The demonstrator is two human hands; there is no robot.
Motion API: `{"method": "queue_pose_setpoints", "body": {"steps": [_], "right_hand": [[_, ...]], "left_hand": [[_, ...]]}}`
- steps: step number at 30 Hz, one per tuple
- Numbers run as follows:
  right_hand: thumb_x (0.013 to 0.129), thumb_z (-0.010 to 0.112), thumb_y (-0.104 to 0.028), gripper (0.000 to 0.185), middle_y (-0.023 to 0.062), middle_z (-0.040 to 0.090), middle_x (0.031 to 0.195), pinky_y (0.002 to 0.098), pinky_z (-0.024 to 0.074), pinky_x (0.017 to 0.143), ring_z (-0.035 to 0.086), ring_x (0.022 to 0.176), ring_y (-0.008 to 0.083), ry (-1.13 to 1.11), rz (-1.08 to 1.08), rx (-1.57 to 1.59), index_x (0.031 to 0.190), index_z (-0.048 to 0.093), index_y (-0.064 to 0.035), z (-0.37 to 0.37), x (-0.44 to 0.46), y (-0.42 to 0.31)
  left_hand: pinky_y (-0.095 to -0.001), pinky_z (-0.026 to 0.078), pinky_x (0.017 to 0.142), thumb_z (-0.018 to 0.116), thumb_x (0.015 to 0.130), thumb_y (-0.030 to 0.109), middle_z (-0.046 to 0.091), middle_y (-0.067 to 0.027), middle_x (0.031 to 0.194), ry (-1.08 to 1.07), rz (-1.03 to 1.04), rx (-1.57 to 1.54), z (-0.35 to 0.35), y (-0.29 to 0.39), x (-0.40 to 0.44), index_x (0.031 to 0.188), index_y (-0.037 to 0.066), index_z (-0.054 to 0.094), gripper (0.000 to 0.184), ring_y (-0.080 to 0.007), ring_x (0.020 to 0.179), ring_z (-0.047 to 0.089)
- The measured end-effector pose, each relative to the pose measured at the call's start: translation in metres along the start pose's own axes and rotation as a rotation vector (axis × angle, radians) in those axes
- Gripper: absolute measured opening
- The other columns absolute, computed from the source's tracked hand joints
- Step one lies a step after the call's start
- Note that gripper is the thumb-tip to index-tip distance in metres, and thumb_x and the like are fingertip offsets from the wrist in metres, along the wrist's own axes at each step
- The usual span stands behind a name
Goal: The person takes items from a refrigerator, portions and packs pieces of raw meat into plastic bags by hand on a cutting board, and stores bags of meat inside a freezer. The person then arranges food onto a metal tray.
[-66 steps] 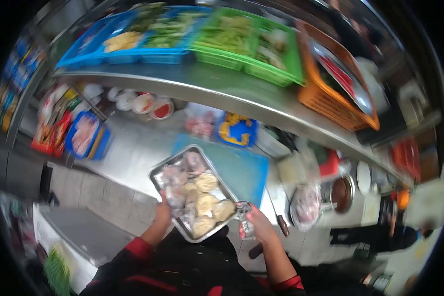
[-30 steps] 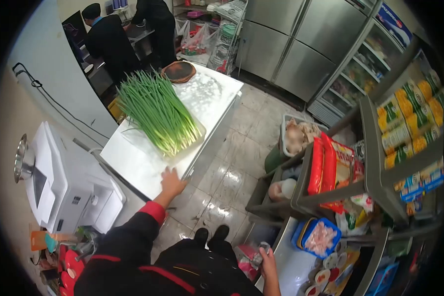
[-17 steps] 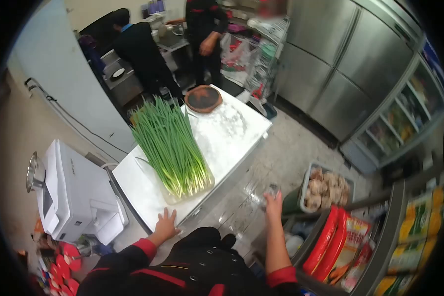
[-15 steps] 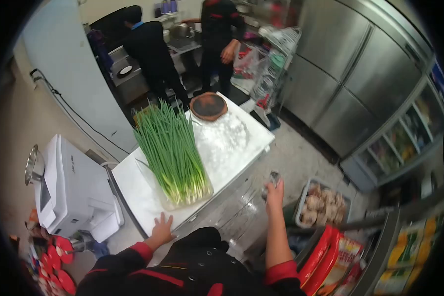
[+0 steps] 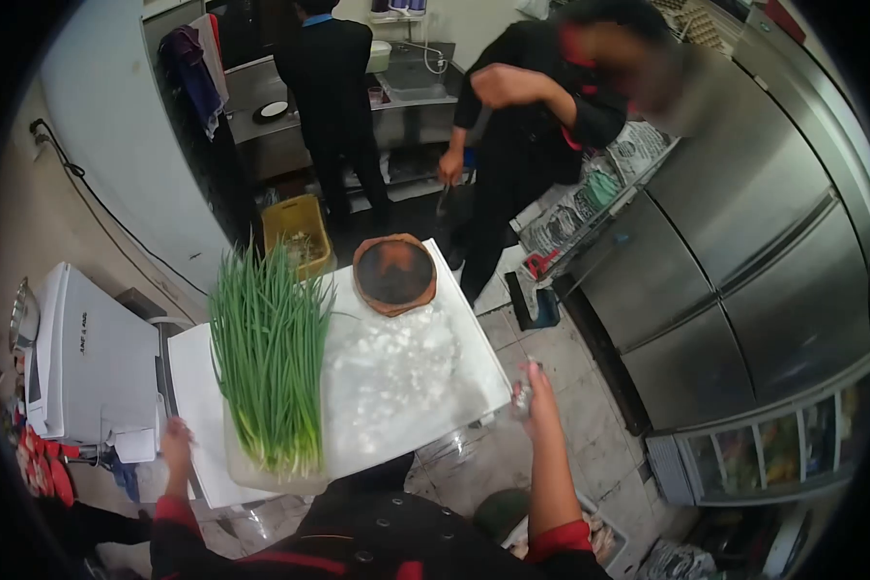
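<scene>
Long green onions (image 5: 273,362) lie in a bunch on a pale tray (image 5: 251,477), roots toward me, on the left half of a white tabletop (image 5: 483,372). My left hand (image 5: 177,443) is at the tabletop's left edge, left of the tray. Its fingers look loosely apart, with nothing visible in them. To the right of the tabletop, my right hand (image 5: 541,391) is closed around a small, shiny greyish thing (image 5: 522,398) whose kind I cannot make out. A round, dark-centred board with a brown rim (image 5: 394,275) sits at the tabletop's far end.
A co-worker (image 5: 541,126) stands beyond the table's far right corner, one arm raised. Another person (image 5: 329,87) faces the sink counter (image 5: 416,92). A yellow crate (image 5: 298,227) is behind the green onions. Steel refrigerator doors (image 5: 706,271) line the right; a white appliance (image 5: 92,348) stands left.
The view has turned and shifted. My left hand has gone from the near edge to the left edge. My right hand still grips the shiny thing. The co-worker now leans with an arm raised.
</scene>
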State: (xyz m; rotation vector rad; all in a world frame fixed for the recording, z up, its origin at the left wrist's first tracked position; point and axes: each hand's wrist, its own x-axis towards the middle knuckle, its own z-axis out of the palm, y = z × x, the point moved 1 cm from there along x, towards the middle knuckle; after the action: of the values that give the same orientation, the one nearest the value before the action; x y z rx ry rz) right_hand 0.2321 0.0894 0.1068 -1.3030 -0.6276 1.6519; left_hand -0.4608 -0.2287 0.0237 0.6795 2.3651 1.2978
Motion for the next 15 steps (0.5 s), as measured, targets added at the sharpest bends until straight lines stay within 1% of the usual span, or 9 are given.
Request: {"method": "queue_pose_setpoints", "body": {"steps": [1, 3, 6, 7, 8, 9, 11, 13, 15], "right_hand": [[0.096, 0.064, -0.042, 0.044, 0.0021, 0.058, 0.088, 0.0293, 0.0484, 0.066, 0.056, 0.076, 0.0121, -0.010, 0.010, -0.002, 0.121, 0.055, -0.0072, -0.019, 0.004, 0.000], [0.097, 0.060, -0.050, 0.047, 0.0022, 0.057, 0.087, 0.0305, 0.0495, 0.067, 0.057, 0.074, 0.0139, 0.014, 0.041, 0.127, 0.118, 0.056, -0.0078, -0.059, 0.021, 0.001], [0.098, 0.059, -0.049, 0.045, 0.0022, 0.058, 0.086, 0.0318, 0.0505, 0.068, 0.058, 0.076, 0.0150, 0.100, 0.150, 0.063, 0.118, 0.056, -0.0086, -0.079, 0.057, 0.001], [0.098, 0.059, -0.048, 0.042, 0.0019, 0.058, 0.086, 0.0327, 0.0512, 0.069, 0.059, 0.077, 0.0155, 0.087, 0.192, 0.076, 0.117, 0.057, -0.0099, -0.082, 0.077, 0.001], [0.098, 0.059, -0.048, 0.042, 0.0019, 0.058, 0.086, 0.0327, 0.0512, 0.069, 0.059, 0.077, 0.0155, 0.051, 0.204, 0.054, 0.117, 0.057, -0.0099, -0.082, 0.103, -0.004], [0.098, 0.057, -0.049, 0.043, 0.0022, 0.059, 0.086, 0.0326, 0.0512, 0.070, 0.059, 0.077, 0.0154, -0.053, 0.247, 0.074, 0.115, 0.058, -0.0100, -0.081, 0.127, -0.007], [0.099, 0.052, -0.055, 0.047, 0.0037, 0.062, 0.085, 0.0325, 0.0517, 0.069, 0.061, 0.076, 0.0161, -0.237, 0.353, 0.072, 0.107, 0.062, -0.0099, -0.068, 0.163, -0.032], [0.099, 0.051, -0.056, 0.048, 0.0045, 0.063, 0.084, 0.0328, 0.0518, 0.069, 0.062, 0.075, 0.0166, -0.346, 0.405, 0.019, 0.104, 0.063, -0.0096, -0.063, 0.205, -0.057], [0.099, 0.051, -0.057, 0.049, 0.0064, 0.065, 0.080, 0.0334, 0.0519, 0.066, 0.063, 0.071, 0.0177, -0.446, 0.466, -0.043, 0.098, 0.064, -0.0094, -0.061, 0.226, -0.079]], "left_hand": [[-0.0269, 0.039, 0.049, 0.050, 0.103, 0.022, 0.052, 0.0002, 0.070, 0.237, 0.237, 0.279, -0.004, 0.031, 0.022, 0.086, 0.006, 0.056, 0.024, -0.0078, 0.057, 0.047], [-0.0252, 0.032, 0.048, 0.052, 0.103, 0.022, 0.048, 0.0038, 0.071, 0.387, 0.459, 0.174, 0.030, 0.126, 0.018, 0.087, 0.007, 0.056, 0.022, -0.0053, 0.058, 0.041], [-0.0221, 0.029, 0.052, 0.059, 0.100, 0.021, 0.047, 0.0064, 0.072, 0.211, 0.390, -0.195, 0.145, 0.248, -0.027, 0.088, 0.007, 0.058, 0.019, -0.0021, 0.063, 0.039], [-0.0205, 0.031, 0.053, 0.059, 0.100, 0.019, 0.050, 0.0058, 0.074, 0.102, 0.343, -0.182, 0.196, 0.296, -0.062, 0.091, 0.007, 0.059, 0.015, -0.0019, 0.064, 0.040], [-0.0219, 0.038, 0.056, 0.061, 0.098, 0.017, 0.055, 0.0041, 0.074, 0.081, 0.506, -0.130, 0.248, 0.316, -0.084, 0.093, 0.006, 0.062, 0.012, -0.0044, 0.064, 0.047], [-0.0249, 0.044, 0.061, 0.059, 0.098, 0.014, 0.056, 0.0029, 0.075, -0.042, 0.520, -0.038, 0.300, 0.334, -0.106, 0.092, 0.004, 0.062, 0.013, -0.0075, 0.064, 0.050], [-0.0287, 0.051, 0.065, 0.069, 0.090, 0.016, 0.070, -0.0084, 0.083, -0.433, 0.387, 0.227, 0.386, 0.380, -0.159, 0.096, 0.001, 0.069, 0.017, -0.0147, 0.070, 0.064], [-0.0313, 0.055, 0.067, 0.071, 0.087, 0.019, 0.073, -0.0106, 0.088, -0.558, 0.540, 0.122, 0.474, 0.356, -0.187, 0.094, 0.004, 0.074, 0.016, -0.0202, 0.070, 0.069], [-0.0327, 0.055, 0.064, 0.072, 0.087, 0.018, 0.073, -0.0108, 0.088, -0.527, 0.414, 0.006, 0.536, 0.348, -0.214, 0.092, 0.004, 0.074, 0.015, -0.0213, 0.070, 0.069]]}}
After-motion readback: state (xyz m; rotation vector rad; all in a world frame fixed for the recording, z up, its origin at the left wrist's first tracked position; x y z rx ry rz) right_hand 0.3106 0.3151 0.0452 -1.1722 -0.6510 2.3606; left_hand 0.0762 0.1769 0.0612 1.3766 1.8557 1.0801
